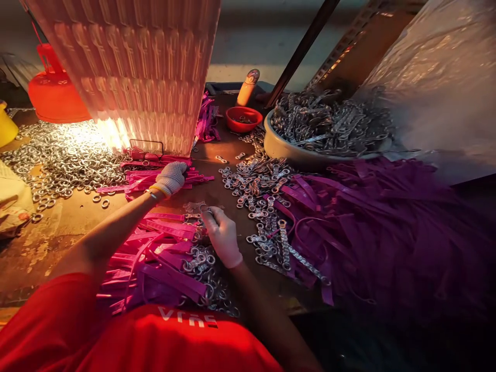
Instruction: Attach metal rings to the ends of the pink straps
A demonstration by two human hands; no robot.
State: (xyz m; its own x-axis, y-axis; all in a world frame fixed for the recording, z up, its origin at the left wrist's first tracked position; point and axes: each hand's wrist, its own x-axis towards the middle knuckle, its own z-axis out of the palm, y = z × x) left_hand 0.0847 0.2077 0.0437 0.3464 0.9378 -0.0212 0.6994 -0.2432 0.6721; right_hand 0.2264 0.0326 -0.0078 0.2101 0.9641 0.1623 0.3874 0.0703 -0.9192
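My left hand (170, 179), in a grey knit glove, is palm down with bent fingers closed on the purple straps (155, 176) in front of the ribbed clear panel. My right hand (223, 235) wears a thin white glove. Its thumb and forefinger are pinched around a small metal piece, which looks like a ring (203, 207) but is partly hidden. Nearer my body lies a bundle of purple straps (163, 258) with metal end fittings (201, 261) on its right side.
Loose metal rings (73, 160) are heaped at left under a red lamp (58, 95). The ribbed panel (147, 77) stands behind my left hand. At right are metal links (251, 186), more purple straps (368, 222) and a heaped basin (287, 147). A red bowl (243, 120) stands behind.
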